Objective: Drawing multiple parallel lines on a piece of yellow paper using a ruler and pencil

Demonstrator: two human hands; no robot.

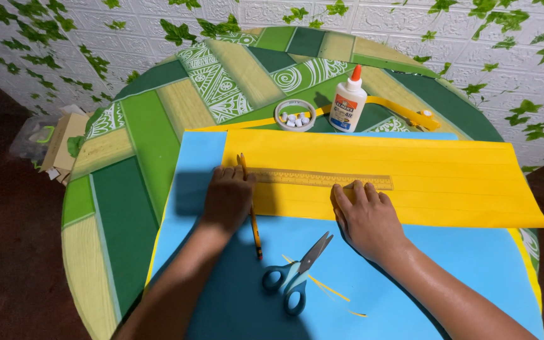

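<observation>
A yellow paper sheet point(410, 176) with faint pencil lines lies across a larger light blue sheet point(473, 264). A yellow ruler point(297, 178) rests lengthwise on the yellow sheet. My left hand point(228, 198) holds a pencil point(254, 223) at the ruler's left end, tip up near the paper. My right hand point(366, 217) presses flat on the ruler's right part and the yellow sheet. Scissors point(297, 274) with teal handles lie shut on the blue sheet between my forearms, next to thin yellow paper slivers point(328, 289).
A white glue bottle point(347, 104) with orange cap stands at the back. Beside it sits a tape roll point(295, 114) holding small white pieces. A yellow strip and cutter point(410, 113) lie behind. The round table point(133, 182) has a green patterned cloth. Boxes point(58, 145) sit at left.
</observation>
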